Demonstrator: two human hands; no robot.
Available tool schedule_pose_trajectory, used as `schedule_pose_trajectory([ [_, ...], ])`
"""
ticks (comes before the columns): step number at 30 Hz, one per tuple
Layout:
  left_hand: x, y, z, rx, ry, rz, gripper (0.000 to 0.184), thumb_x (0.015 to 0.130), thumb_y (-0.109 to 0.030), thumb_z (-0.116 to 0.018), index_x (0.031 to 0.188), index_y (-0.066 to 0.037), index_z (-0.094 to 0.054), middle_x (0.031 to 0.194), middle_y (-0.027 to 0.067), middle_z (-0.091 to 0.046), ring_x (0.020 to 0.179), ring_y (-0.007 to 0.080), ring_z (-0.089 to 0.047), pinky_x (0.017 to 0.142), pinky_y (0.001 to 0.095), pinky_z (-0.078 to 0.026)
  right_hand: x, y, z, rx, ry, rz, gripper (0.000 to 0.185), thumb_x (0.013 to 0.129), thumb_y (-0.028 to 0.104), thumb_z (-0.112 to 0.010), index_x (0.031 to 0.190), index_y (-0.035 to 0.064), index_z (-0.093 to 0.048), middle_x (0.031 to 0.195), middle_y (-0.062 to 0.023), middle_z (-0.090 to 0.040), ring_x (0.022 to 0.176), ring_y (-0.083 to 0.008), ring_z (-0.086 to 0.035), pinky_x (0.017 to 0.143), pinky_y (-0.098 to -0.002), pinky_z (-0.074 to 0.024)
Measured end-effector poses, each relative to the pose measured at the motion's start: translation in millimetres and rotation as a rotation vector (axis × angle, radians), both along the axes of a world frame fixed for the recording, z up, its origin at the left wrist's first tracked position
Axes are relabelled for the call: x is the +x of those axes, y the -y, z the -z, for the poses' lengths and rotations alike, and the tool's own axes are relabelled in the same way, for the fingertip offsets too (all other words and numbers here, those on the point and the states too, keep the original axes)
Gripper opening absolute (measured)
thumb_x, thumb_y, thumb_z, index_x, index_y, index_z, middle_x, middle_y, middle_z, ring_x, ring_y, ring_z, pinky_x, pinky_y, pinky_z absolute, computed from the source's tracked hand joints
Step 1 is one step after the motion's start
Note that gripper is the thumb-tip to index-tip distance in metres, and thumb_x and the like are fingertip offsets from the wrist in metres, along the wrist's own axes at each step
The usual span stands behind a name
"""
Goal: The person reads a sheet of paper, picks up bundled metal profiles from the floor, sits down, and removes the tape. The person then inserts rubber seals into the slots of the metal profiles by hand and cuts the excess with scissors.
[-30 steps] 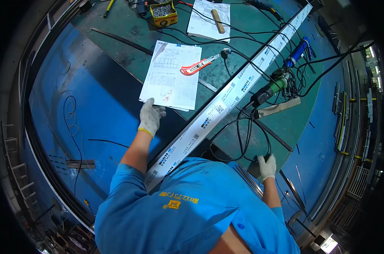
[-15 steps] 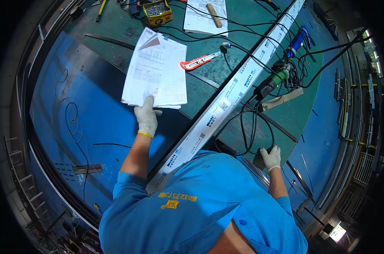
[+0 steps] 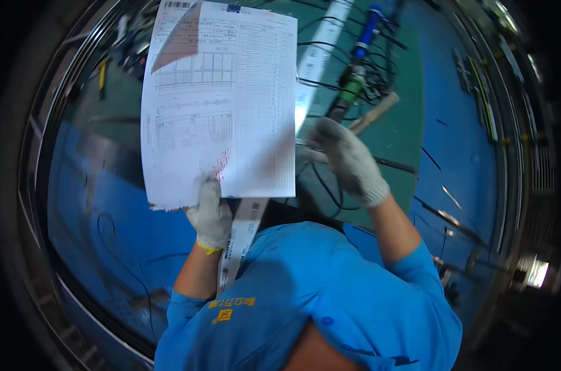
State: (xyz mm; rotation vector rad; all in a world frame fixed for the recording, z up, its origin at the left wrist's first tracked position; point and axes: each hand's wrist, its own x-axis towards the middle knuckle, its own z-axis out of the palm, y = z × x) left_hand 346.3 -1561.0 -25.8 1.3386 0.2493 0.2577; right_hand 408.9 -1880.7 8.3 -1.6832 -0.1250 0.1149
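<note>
My gloved left hand (image 3: 211, 216) grips a stack of printed sheets (image 3: 262, 111) at its bottom edge, thumb on top. Tables, fine lines and red handwriting show on the top sheet, and its upper left corner is folded over. To the right of the stack is my gloved right hand (image 3: 349, 161), blurred by motion. Its thumb stands apart from the fingers and nothing shows between them. Just beyond its fingertips lies a green power tool (image 3: 353, 86). A long white printed profile (image 3: 322, 55) runs partly hidden beneath the paper.
A blue tool (image 3: 368, 34) lies beyond the green one, among tangled black cables (image 3: 384, 68). A tan strip (image 3: 376, 111) rests beside them on the green tabletop (image 3: 407, 133). A yellow-handled item (image 3: 102, 77) is at the far left.
The sheets have come closer to me and now look larger. My right hand has left the table's near right edge and moved up and left, towards the paper.
</note>
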Motion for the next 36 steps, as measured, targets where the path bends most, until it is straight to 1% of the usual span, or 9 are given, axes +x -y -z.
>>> schedule_pose_trajectory([
  [2,-13.2,10.7,12.3,0.139,-0.011,0.144,0.059,0.096,-0.019,-0.067,0.148,-0.001,-0.046,0.143,0.0167,-0.057,0.121,0.0251,-0.064,0.090,0.0333,-0.058,3.7,-15.6,-29.4,-0.139,0.188,0.026,0.041,0.099,0.007,-0.063,0.136,-0.0057,-0.056,0.121,-0.0134,-0.067,0.108,-0.0201,-0.066,0.097,-0.0317,-0.0544],
  [4,-27.6,17.9,7.9,0.027,0.078,0.291,0.064,0.098,-0.025,-0.066,0.152,-0.002,-0.042,0.150,0.0177,-0.052,0.127,0.0258,-0.061,0.094,0.0347,-0.057,-2.5,-8.9,-72.2,0.765,-0.435,0.061,0.044,0.096,0.011,-0.071,0.135,-0.0053,-0.058,0.119,-0.0120,-0.069,0.105,-0.0182,-0.068,0.095,-0.0339,-0.0577],
  [8,6.3,27.6,-95.3,-0.510,0.230,0.664,0.073,0.102,-0.044,-0.056,0.158,-0.002,-0.034,0.155,0.0189,-0.047,0.134,0.0282,-0.056,0.104,0.0417,-0.053,-10.5,35.1,-85.1,0.526,-0.280,0.059,0.059,0.089,0.021,-0.081,0.136,-0.0045,-0.055,0.123,-0.0144,-0.069,0.103,-0.0218,-0.070,0.092,-0.0389,-0.0602],
  [10,32.4,19.7,-114.7,-0.793,0.063,0.743,0.077,0.099,-0.036,-0.067,0.156,0.004,-0.034,0.149,0.0178,-0.052,0.128,0.0254,-0.058,0.097,0.0274,-0.054,-14.3,52.6,-82.0,0.544,-0.275,0.055,0.060,0.089,0.022,-0.081,0.136,-0.0047,-0.055,0.123,-0.0146,-0.068,0.103,-0.0219,-0.070,0.092,-0.0388,-0.0599],
  [14,64.6,58.5,-106.5,0.159,0.002,0.615,0.071,0.099,-0.037,-0.065,0.154,0.002,-0.041,0.139,0.0179,-0.060,0.120,0.0261,-0.064,0.095,0.0289,-0.055,-22.2,67.0,-73.9,0.538,-0.271,0.029,0.061,0.089,0.022,-0.081,0.136,-0.0055,-0.055,0.123,-0.0152,-0.068,0.104,-0.0212,-0.069,0.092,-0.0384,-0.0594],
  [25,48.5,105.6,-67.8,-0.349,-0.589,0.528,0.041,0.097,-0.017,-0.063,0.132,0.004,-0.058,0.115,0.0098,-0.067,0.101,0.0206,-0.067,0.089,0.0317,-0.056,-36.8,82.5,-9.8,0.366,-0.487,0.146,0.047,0.098,0.021,-0.067,0.135,-0.0068,-0.055,0.119,-0.0126,-0.068,0.102,-0.0193,-0.068,0.089,-0.0349,-0.0576],
  [28,43.0,83.3,15.0,-0.222,-0.555,0.495,0.033,0.097,-0.016,-0.062,0.122,0.006,-0.061,0.108,0.0077,-0.067,0.096,0.0183,-0.066,0.087,0.0313,-0.055,-36.4,74.2,40.8,0.375,-0.700,0.053,0.048,0.099,0.023,-0.066,0.134,-0.0077,-0.055,0.118,-0.0135,-0.068,0.100,-0.0204,-0.067,0.089,-0.0338,-0.0569],
  [32,27.9,113.1,-15.1,-0.053,-0.546,0.430,0.032,0.097,-0.015,-0.061,0.119,0.007,-0.063,0.105,0.0071,-0.067,0.092,0.0153,-0.063,0.085,0.0303,-0.053,-35.2,72.7,48.4,-0.255,-0.561,-0.047,0.048,0.098,0.020,-0.066,0.135,-0.0082,-0.055,0.120,-0.0166,-0.069,0.105,-0.0211,-0.067,0.093,-0.0355,-0.0563],
  [36,24.1,109.9,-29.7,-0.071,-0.430,0.442,0.034,0.099,-0.016,-0.059,0.124,0.007,-0.061,0.106,0.0071,-0.066,0.093,0.0130,-0.062,0.084,0.0285,-0.053,-37.3,68.8,-5.0,-0.154,-0.295,0.127,0.051,0.096,0.017,-0.068,0.137,-0.0083,-0.053,0.121,-0.0178,-0.069,0.107,-0.0219,-0.067,0.097,-0.0366,-0.0549],
])
